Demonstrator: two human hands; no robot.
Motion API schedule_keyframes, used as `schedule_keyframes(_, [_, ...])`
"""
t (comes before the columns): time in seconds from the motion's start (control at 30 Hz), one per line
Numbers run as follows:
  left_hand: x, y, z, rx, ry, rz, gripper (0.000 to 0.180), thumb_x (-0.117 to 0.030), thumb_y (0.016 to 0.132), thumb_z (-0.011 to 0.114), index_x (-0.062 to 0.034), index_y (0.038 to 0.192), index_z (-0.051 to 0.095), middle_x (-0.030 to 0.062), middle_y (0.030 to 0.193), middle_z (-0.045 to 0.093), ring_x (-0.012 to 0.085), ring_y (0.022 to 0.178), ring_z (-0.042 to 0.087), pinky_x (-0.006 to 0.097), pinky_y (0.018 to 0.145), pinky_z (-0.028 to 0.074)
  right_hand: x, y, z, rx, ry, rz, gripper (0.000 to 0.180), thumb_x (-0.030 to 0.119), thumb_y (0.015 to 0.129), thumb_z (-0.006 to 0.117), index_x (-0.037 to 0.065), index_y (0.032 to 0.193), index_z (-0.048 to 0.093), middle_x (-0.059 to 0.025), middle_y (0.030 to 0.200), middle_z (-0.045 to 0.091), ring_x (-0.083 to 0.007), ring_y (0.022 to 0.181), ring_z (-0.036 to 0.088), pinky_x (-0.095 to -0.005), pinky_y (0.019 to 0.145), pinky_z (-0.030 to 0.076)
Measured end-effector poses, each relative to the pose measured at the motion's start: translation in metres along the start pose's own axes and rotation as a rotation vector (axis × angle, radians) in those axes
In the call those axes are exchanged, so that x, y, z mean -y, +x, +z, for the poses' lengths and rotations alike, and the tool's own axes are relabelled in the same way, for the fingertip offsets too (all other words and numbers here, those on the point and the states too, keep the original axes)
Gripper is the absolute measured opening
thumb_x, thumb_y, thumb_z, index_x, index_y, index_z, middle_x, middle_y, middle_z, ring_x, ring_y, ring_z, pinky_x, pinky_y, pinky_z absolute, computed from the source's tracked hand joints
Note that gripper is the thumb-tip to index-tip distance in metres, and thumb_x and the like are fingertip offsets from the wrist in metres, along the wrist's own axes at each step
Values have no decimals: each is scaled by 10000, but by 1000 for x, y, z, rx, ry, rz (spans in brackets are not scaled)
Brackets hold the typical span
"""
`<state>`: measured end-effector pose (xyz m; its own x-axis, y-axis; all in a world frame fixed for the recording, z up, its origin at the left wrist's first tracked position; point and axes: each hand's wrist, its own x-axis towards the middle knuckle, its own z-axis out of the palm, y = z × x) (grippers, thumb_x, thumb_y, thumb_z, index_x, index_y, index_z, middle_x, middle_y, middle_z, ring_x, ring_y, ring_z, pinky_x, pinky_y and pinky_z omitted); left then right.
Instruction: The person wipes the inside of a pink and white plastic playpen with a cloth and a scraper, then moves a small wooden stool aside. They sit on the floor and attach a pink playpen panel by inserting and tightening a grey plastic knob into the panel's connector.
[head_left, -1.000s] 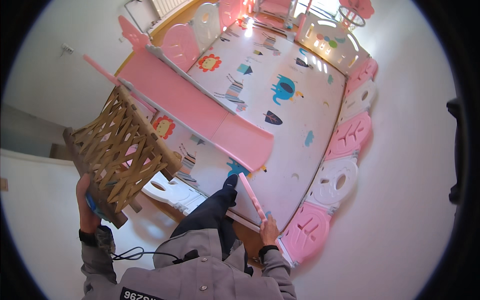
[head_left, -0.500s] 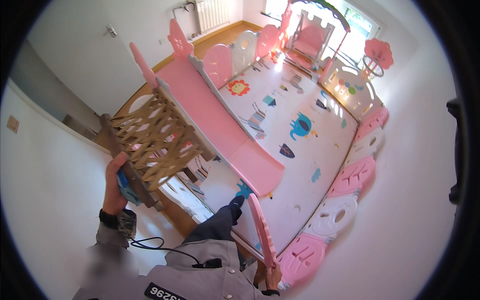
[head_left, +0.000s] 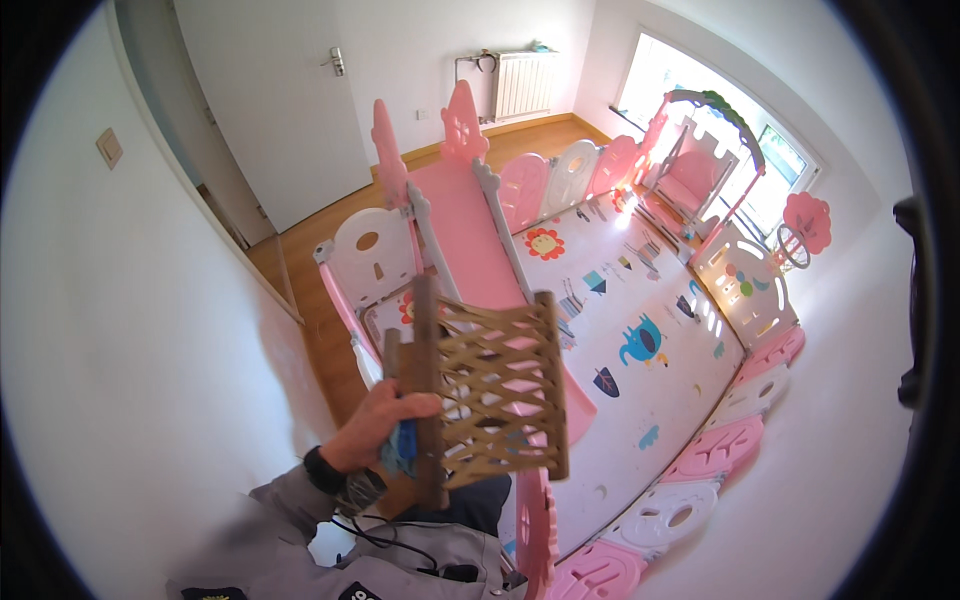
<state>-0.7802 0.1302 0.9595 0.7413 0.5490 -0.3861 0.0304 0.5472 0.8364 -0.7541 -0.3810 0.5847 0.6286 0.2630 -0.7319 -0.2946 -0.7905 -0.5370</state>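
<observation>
My left hand is closed round one dark wooden bar of what looks like a folding stool, whose brown criss-cross seat spans two bars. The stool is lifted in front of me and covers part of the pink slide. Beside my palm, against the bar, a crumpled blue cloth is held too. A pink fence panel stands edge-on at the lower middle, just below the stool. My right hand does not show.
Pink and white fence panels ring a patterned play mat. A pink swing stands by the window, with a basketball hoop near it. On the left are a white wall, a white door and wooden floor.
My left hand has carried the stool rightward and turned it more upright. The view has swung left. My right hand, earlier on the pink panel, has gone out of sight.
</observation>
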Motion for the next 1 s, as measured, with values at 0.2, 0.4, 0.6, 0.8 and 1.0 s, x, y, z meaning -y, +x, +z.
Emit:
schedule_keyframes(0.2, [23,-6,22,136,104,-174,384,-223,892,773,26,1172,687,48,1049,709,115,908,663,282,812,549,24,-5,-1,40,5,-1,463,181,855,645,-10,1277,637,-226,1001,738,-307,866,747,-405,795,575])
schedule_keyframes(0.4, [50,-7,23,307,182,-288,326,-263,916,780,7,1087,716,30,997,702,106,930,640,266,839,516,14,-24,-4,60,-1,51,460,182,853,650,-20,1266,639,-227,998,739,-300,850,750,-400,788,579])
schedule_keyframes(0.6, [49,2,17,414,182,-300,384,-271,903,801,25,1128,704,29,1011,709,92,941,632,280,836,518,-9,-51,-5,72,-24,101,457,184,852,656,-29,1256,641,-228,995,740,-293,834,753,-394,781,583])
schedule_keyframes(0.8, [33,-3,17,329,232,-295,368,-263,904,792,21,1125,715,22,995,713,86,912,626,286,819,519,-18,-69,-15,94,-26,65,455,186,850,662,-38,1246,644,-229,992,741,-286,818,757,-389,773,587])
schedule_keyframes(1.0, [-3,2,-28,68,158,-228,344,-216,877,785,24,1110,705,44,997,727,119,891,677,282,778,545,19,-58,9,94,224,92,393,122,915,651,-41,1270,612,-133,945,723,-192,732,691,-319,662,569])
